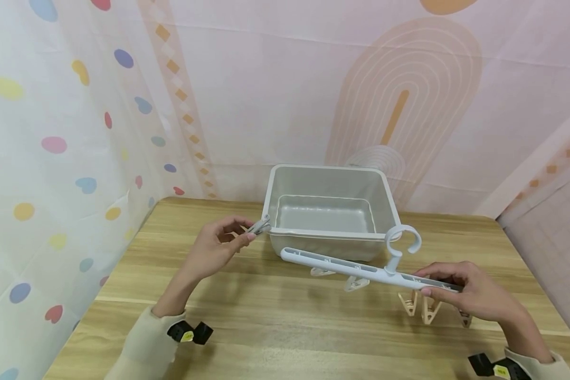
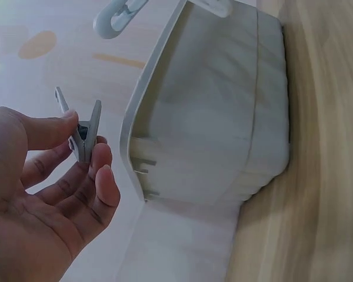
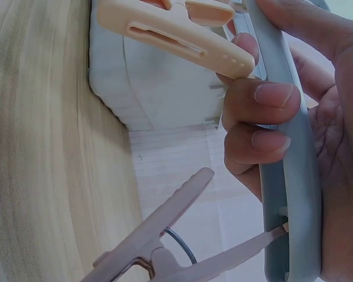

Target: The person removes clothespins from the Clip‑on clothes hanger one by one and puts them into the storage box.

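Grey plastic, the V-shaped clothespin [image 2: 90,138] the left hand [image 1: 212,248] pinches could drop if that hold slips (the right hand [image 1: 477,291] grips a pale-blue plastic hooked hanger [image 1: 361,271]).

- Pale blue-grey along the clothes hanger [image 1: 334,264]
- Grey on the separate clothespin [image 2: 93,132]
- Peach on two hanging clothespins [image 1: 429,312], mauve on the end clothespin [image 3: 162,216], whitish on two further clothespins [image 1: 357,284]
- Light grey on the plastic bin [image 1: 325,247]
- Yellow-brown wood grain across the tabletop [image 1: 285,332]
- Pinkish white on the cloth backdrop [image 1: 266,105], with multicoloured dots, hearts, orange diamonds, white-lined peach arch
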Available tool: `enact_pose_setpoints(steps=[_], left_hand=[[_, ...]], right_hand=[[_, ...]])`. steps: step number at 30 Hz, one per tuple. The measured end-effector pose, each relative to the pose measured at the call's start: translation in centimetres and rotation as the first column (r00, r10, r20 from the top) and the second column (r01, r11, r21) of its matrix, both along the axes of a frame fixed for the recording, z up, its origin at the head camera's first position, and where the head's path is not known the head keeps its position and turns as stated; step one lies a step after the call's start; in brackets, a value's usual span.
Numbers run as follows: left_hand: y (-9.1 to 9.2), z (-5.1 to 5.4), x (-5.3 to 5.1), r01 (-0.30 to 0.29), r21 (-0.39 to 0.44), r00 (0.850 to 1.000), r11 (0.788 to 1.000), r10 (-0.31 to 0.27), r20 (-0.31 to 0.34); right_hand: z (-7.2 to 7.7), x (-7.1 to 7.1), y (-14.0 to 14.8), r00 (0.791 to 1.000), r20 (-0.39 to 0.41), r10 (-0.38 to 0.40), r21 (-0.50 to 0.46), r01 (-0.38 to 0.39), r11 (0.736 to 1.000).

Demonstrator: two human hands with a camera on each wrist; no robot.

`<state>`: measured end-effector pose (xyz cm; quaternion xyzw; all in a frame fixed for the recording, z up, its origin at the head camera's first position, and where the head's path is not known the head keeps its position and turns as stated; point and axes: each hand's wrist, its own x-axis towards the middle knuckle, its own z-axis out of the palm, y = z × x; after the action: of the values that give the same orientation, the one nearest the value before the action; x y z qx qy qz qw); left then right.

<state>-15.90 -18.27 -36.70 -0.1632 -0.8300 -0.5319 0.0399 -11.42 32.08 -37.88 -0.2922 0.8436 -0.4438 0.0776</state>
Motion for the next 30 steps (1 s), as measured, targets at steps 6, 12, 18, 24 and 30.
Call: enact_pose_setpoints(steps=[6, 12, 18, 24, 30], left_hand=[[0.5, 0.8, -1.1, -0.001, -0.016, 1.0, 1.0, 0.001, 0.0], [0.9, 1.7, -2.0, 0.014, -0.031, 1.0, 0.999, -0.014, -0.026], [1.3, 2.6, -3.0, 0.027, -0.05, 0.999, 0.998, -0.029, -0.044], [2.0, 3.7, -4.1, 0.034, -0.067, 0.999, 0.997, -0.037, -0.037], [2.6, 4.5, -5.3, 0.044, -0.101, 0.996, 0.994, -0.051, -0.07]], right_hand=[[0.0, 0.0, 0.0, 1.0, 0.001, -0.006, 0.007, 0.006, 1.0], [-0.1, 0.0, -0.1, 1.0, 0.006, -0.001, 0.001, 0.001, 1.0], [-0.2, -0.1, -0.1, 1.0, 0.013, 0.013, -0.008, -0.013, 1.0], [-0.2, 0.0, -0.1, 1.0, 0.027, 0.011, -0.005, -0.011, 1.0], [-0.2, -0.1, -0.1, 0.999, 0.038, 0.015, -0.01, -0.014, 1.0]])
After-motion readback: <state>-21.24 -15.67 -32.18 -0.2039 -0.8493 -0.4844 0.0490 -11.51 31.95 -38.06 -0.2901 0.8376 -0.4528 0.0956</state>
